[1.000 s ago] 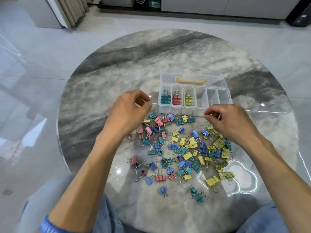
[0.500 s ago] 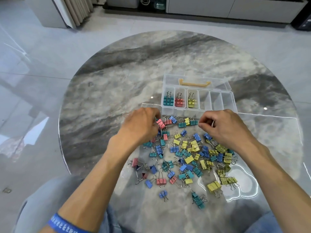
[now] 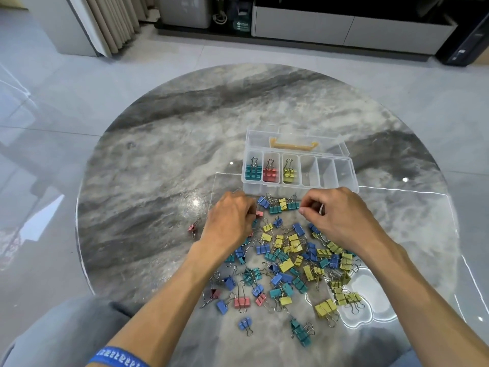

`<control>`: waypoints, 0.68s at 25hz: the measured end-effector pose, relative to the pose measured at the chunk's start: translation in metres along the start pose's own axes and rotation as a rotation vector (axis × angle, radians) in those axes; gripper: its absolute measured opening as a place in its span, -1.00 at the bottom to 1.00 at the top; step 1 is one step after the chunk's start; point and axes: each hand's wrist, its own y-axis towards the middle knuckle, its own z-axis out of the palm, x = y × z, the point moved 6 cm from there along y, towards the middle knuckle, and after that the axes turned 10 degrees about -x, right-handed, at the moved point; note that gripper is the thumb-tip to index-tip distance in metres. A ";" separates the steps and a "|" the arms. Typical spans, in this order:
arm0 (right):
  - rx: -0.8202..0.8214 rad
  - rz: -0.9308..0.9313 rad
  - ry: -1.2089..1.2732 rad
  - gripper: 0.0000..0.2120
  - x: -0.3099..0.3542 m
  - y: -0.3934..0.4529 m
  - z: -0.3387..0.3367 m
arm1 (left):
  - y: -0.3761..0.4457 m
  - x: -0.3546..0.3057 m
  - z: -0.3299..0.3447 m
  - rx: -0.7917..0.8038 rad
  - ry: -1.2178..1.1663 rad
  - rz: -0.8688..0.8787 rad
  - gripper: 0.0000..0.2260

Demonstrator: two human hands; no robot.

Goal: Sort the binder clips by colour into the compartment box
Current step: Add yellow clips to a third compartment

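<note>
Both hands have dropped from beside the compartment box into the far edge of the clip pile since the earlier frames, and a red clip (image 3: 194, 228) now lies alone on the bench, well apart to the outside of our left fingers.

Nearest to us, the loose binder clips (image 3: 287, 263) spread over the bench (image 3: 148, 186) in mixed blue, teal, yellow and red. They sit between and behind both sets of fingers, so either hand can draw from the pile without crossing the other.

Our left hand (image 3: 229, 221) rests palm down over the pile's left edge, wrist straight, forearm running back toward us. Its fingers are curled under and hidden by the back of the hand. A red clip (image 3: 258, 214) shows right at the fingertips; we judge they are pinching it, but the contact itself is not visible.

Our right hand (image 3: 336, 215) is also palm down, fingers (image 3: 307, 207) curled inward toward the thumb. A thin pale glint shows inside the curl; we cannot tell whether it is a clip wire held there. A row of blue, teal and yellow clips lies just beyond and between both sets of fingertips.

Just beyond the fingertips stands the compartment box (image 3: 344, 178), lid open away from us, so the reach is short. Its three left compartments hold teal, red and yellow clips; the other three look bare. We judge sorting is at an early stage.
</note>
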 end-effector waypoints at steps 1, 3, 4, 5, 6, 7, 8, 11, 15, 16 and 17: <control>-0.005 0.003 0.009 -0.95 0.000 0.000 0.000 | 0.000 0.001 0.000 0.003 -0.006 -0.008 -0.96; -0.008 0.007 0.020 -0.94 0.000 0.001 -0.001 | 0.000 0.000 -0.001 -0.003 -0.014 -0.005 -0.96; -0.008 0.007 0.023 -0.94 0.000 0.001 -0.001 | 0.000 -0.001 -0.003 -0.008 -0.006 0.000 -0.95; -0.009 0.006 0.026 -0.94 0.000 0.001 -0.001 | 0.000 -0.001 -0.003 -0.008 0.006 0.002 -0.94; -0.011 0.004 0.028 -0.94 0.001 0.002 -0.001 | 0.001 0.000 -0.002 -0.003 0.018 -0.006 -0.93; -0.012 0.001 0.028 -0.94 0.001 0.002 -0.001 | 0.001 0.002 0.000 0.006 0.027 -0.022 -0.90; -0.012 -0.001 0.027 -0.94 0.001 0.002 -0.001 | 0.001 0.003 0.000 0.012 0.032 -0.038 -0.86; -0.005 -0.001 0.029 -0.92 0.002 0.001 0.000 | 0.000 -0.003 0.001 -0.011 0.120 0.027 -0.67; -0.008 -0.003 0.030 -0.93 0.003 0.001 0.000 | 0.003 -0.004 -0.005 0.001 0.060 0.007 -0.60; -0.013 -0.001 0.032 -0.93 0.003 0.001 -0.001 | 0.008 0.001 -0.013 -0.012 -0.006 -0.059 -0.61; -0.017 0.002 0.034 -0.94 0.002 0.001 -0.003 | 0.013 0.008 -0.021 -0.037 -0.055 -0.130 -0.63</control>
